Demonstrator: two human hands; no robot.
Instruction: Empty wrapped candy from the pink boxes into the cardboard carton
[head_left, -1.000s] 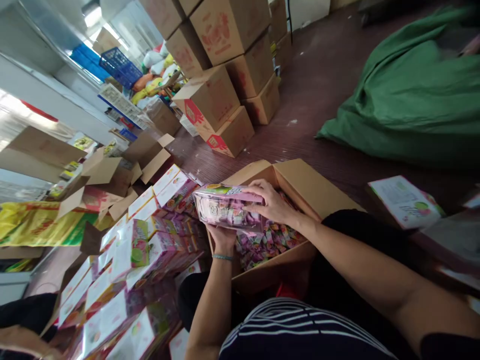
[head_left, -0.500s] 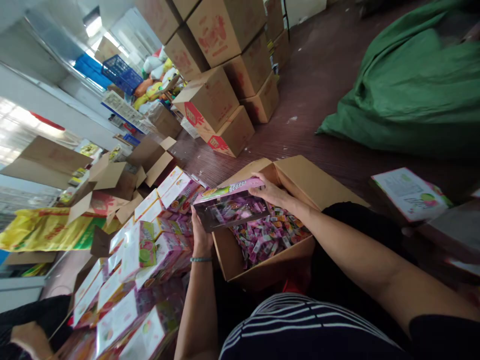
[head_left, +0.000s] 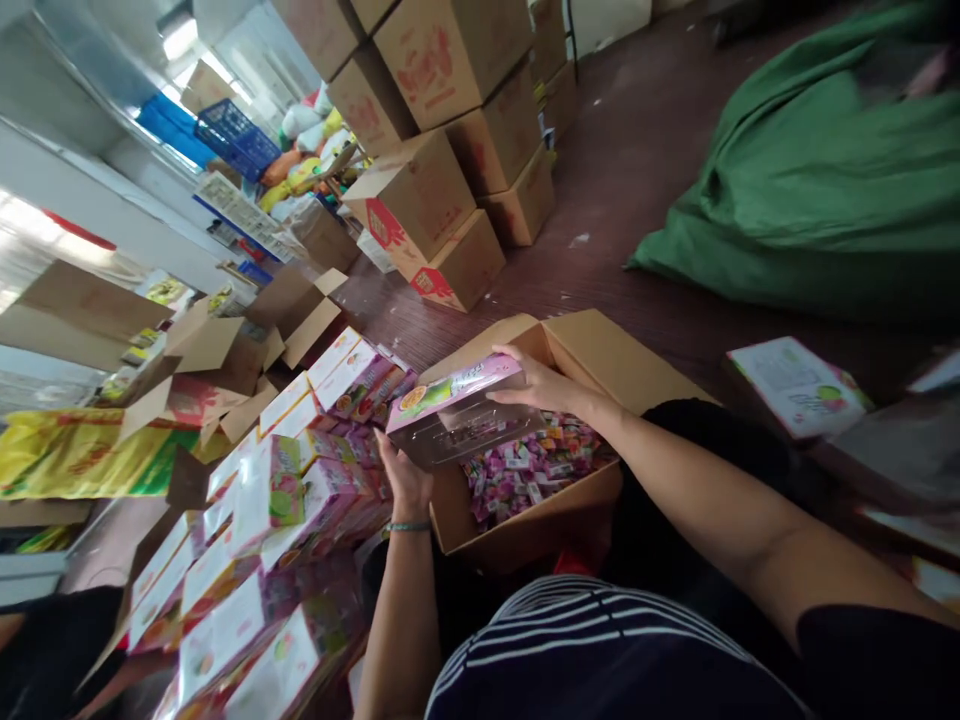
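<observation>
Over an open cardboard carton (head_left: 622, 355) I hold a pink display box (head_left: 465, 390) with fruit pictures and a clear window. My left hand (head_left: 409, 482) supports its left end from below, the fingers partly hidden. Around the upper right end curl the fingers of my right hand (head_left: 540, 388). The window looks mostly grey, with reflections. Many small wrapped candies (head_left: 517, 475), pink, purple and orange, lie loose inside the carton below.
Stacked pink and white boxes (head_left: 255, 500) stand to the left, with a person's dark sleeve (head_left: 67, 650) beyond. Closed cartons (head_left: 450, 130) are piled ahead. A green sack (head_left: 817, 210) and another white-topped box (head_left: 799, 385) lie on the right.
The display box has tilted in my hands. Purple packets that showed through its window before are no longer seen there. Both hands keep their hold, and the other person's hand has left view.
</observation>
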